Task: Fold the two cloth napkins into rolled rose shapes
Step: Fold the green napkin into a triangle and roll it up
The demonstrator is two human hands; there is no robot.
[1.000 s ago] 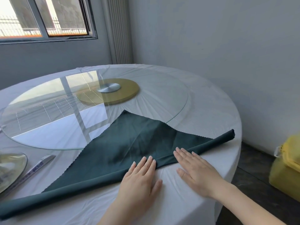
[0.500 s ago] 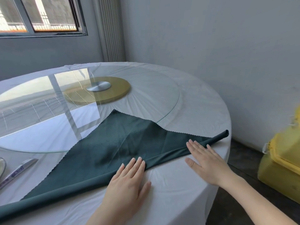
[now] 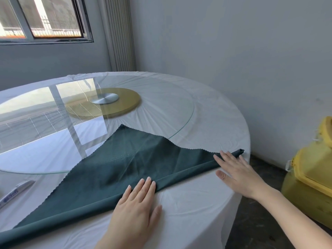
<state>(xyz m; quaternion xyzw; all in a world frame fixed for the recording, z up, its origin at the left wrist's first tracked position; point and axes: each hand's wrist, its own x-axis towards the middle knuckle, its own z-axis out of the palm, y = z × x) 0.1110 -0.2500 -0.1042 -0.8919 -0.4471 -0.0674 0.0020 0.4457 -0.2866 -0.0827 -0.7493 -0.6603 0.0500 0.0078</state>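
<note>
Napkin (image 3: 125, 164), dark green, lies as a triangle on the bench (image 3: 188, 209), its rolled long edge under the fingertips of the left hand (image 3: 136, 209) and right hand (image 3: 239, 175), point away from both. Both hands press flat, fingers straight, gripping nothing. Soft, light cloth (probably quick to unroll): work along that roll.

- I've got the napkin (image 3: 125, 168) in dark teal-green, plain, with a zigzag-cut edge.
- Cloth (image 3: 197, 203) under it reads plain white.
- Disc (image 3: 125, 106) I see as mustard-gold, its hub (image 3: 105, 98) brushed silver.
- Pen (image 3: 14, 192), white with blue print.
- Bin (image 3: 309, 186) on my right, bright yellow.
- Wall (image 3: 233, 51), flat pale grey.
</note>
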